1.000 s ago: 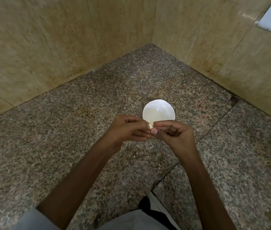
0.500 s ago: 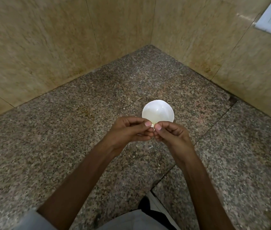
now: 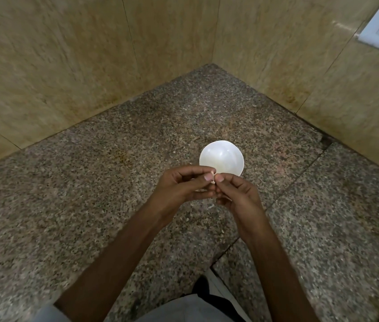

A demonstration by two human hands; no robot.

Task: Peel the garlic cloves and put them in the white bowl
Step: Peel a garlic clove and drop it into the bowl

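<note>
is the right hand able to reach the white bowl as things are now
Probably yes: the white bowl sits just beyond the right hand with nothing between, though that hand and the left hand are pinching a garlic clove.

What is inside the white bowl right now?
The white bowl shows no cloves in its visible interior, only glare. Its near edge is covered by the left hand and right hand, which pinch a garlic clove in front of it.

Has rolled the right hand [image 3: 238, 194] from knuckles-over to thumb-up at the garlic clove [image 3: 213, 176]. Has loosened the left hand [image 3: 179, 185], opening a gap under its thumb. Now shows a pale scrap [image 3: 210, 206] below the hands (peel, by the look), unseen before.
</note>
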